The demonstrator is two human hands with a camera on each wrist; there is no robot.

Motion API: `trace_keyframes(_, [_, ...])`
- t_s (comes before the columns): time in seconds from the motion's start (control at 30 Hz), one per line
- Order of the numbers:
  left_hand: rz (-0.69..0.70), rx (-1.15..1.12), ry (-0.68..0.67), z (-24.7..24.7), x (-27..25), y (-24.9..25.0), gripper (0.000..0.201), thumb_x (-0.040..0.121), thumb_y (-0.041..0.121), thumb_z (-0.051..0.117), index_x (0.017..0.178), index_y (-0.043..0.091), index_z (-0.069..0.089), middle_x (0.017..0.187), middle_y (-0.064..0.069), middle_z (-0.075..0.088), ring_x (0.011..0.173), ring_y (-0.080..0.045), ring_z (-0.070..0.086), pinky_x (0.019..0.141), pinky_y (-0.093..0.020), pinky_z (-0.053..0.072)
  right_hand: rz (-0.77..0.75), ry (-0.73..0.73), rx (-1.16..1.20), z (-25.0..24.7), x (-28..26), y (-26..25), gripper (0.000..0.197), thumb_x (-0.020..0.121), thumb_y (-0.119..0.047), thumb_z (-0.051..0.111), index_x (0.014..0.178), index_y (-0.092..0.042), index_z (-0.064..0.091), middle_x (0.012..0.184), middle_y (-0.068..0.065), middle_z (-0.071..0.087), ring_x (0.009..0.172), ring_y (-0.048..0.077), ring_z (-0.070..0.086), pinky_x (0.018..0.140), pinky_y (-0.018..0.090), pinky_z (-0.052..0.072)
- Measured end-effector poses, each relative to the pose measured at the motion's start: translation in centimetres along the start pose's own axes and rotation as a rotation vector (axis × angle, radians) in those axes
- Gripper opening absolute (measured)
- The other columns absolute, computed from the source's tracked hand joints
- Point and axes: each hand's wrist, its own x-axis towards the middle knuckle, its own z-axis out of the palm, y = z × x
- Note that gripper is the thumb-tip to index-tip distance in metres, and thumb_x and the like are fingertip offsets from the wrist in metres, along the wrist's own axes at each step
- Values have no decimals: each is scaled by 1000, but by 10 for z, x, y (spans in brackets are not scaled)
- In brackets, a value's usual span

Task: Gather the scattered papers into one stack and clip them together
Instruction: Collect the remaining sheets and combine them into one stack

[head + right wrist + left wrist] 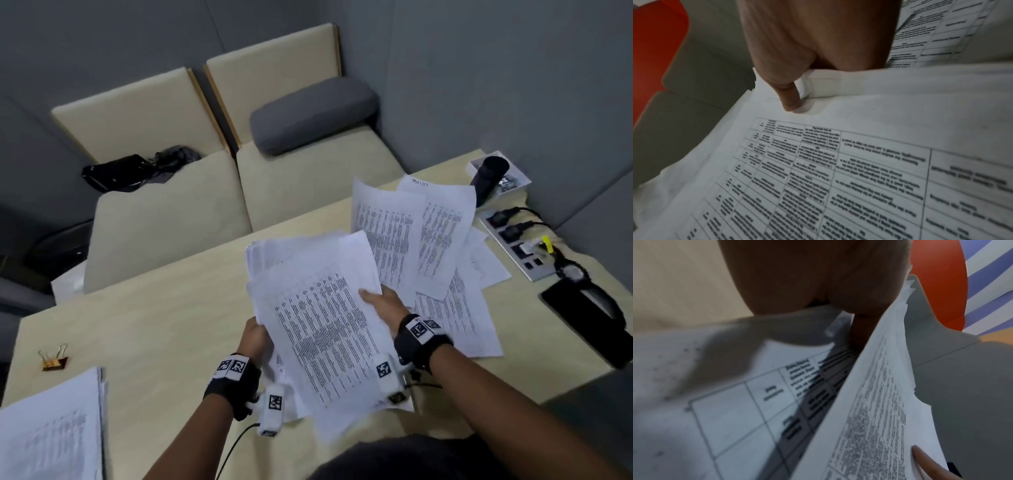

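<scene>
Grey padded walls (513, 85); cream sofa (281, 178) with grey cushion (311, 113) behind light wood table (154, 325); dim, even light.

The right hand (818, 40) grips a loose sheaf of white printed paper sheets (838, 170) bearing blurred black tables; its thumb (789, 99) presses on the top sheet near the edge. A red surface (655, 48) occupies the upper-left corner.

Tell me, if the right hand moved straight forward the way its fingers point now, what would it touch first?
Probably the loose papers lying on the table beyond the held bundle. The right hand grips the bundle's right edge, pointing up the table; depth is uncertain.
</scene>
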Motion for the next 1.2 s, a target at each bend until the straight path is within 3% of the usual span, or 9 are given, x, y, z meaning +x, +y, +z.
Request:
trace_keyframes(0.1, [7, -148, 22, -1, -4, -5, 26, 89, 15, 56, 66, 3, 54, 59, -10, 58, 61, -26, 51, 61, -33, 42, 12, 22, 6, 7, 7, 4, 47, 93, -27, 58, 139, -21, 49, 125, 8, 63, 114, 30, 58, 104, 50, 44])
trace_keyframes(0.17, [21, -363, -95, -4, -7, -12, 47, 95, 50, 45, 100, 10, 68, 91, -7, 75, 87, -31, 68, 82, -39, 53, 25, 30, 39, 10, 3, 3, 45, 96, -23, 53, 140, -21, 45, 127, 7, 61, 117, 29, 56, 106, 49, 42])
trace_keyframes(0.27, [20, -385, -162, -4, -9, -17, 81, 72, 80, 49, 112, 12, 69, 105, -13, 74, 98, -32, 70, 87, -44, 55, 40, 22, 50, 16, -2, 5, 42, 96, -22, 55, 137, -16, 48, 127, 10, 62, 117, 30, 58, 104, 50, 44])
trace_keyframes(0.47, [168, 22, 48, -9, -8, -21, 9, 78, 13, 78, 82, 6, 72, 84, -20, 74, 77, -34, 70, 76, -58, 57, -32, -122, -85, 31, -19, -2, 49, 81, -24, 75, 125, -17, 55, 121, 1, 65, 116, 23, 59, 105, 41, 43])
trace_keyframes(0.67, [398, -171, 155, -42, -40, 28, 19, 77, 3, 76, 95, 8, 72, 89, -2, 77, 82, -22, 73, 72, -37, 58, -299, -167, -84, 35, -63, -69, 21, 84, -19, 73, 84, -28, 53, 87, -12, 63, 86, 4, 61, 80, 23, 49])
trace_keyframes(0.93, [766, -349, 166, -71, -65, 78, 41, 69, -4, 79, 98, 24, 73, 98, 6, 74, 90, -14, 66, 77, -30, 57, -537, -197, -51, 51, -69, -117, 29, 72, -16, 84, 97, -16, 69, 96, 3, 75, 90, 16, 72, 86, 41, 58])
trace_keyframes(1.0, [776, -246, 158, -72, -67, 76, 31, 67, 10, 79, 97, 18, 74, 94, 10, 74, 87, -8, 66, 74, -24, 53, -570, -210, -67, 52, -63, -116, 33, 69, -11, 85, 97, -20, 71, 99, 1, 74, 94, 15, 70, 87, 36, 57])
trace_keyframes(1.1, [751, -211, 152, -66, -65, 73, 25, 73, 0, 77, 97, -1, 71, 86, 12, 73, 80, -3, 65, 70, -18, 51, -565, -251, -43, 54, -55, -113, 36, 69, -1, 83, 100, -16, 72, 100, 2, 75, 97, 15, 70, 88, 33, 56])
trace_keyframes(1.2, [760, -198, 158, -62, -61, 71, 19, 76, 1, 75, 93, 9, 74, 83, 7, 73, 75, -4, 64, 66, -18, 48, -515, -232, -49, 59, -50, -109, 36, 68, -4, 85, 101, -6, 70, 97, 9, 75, 93, 23, 72, 85, 37, 58])
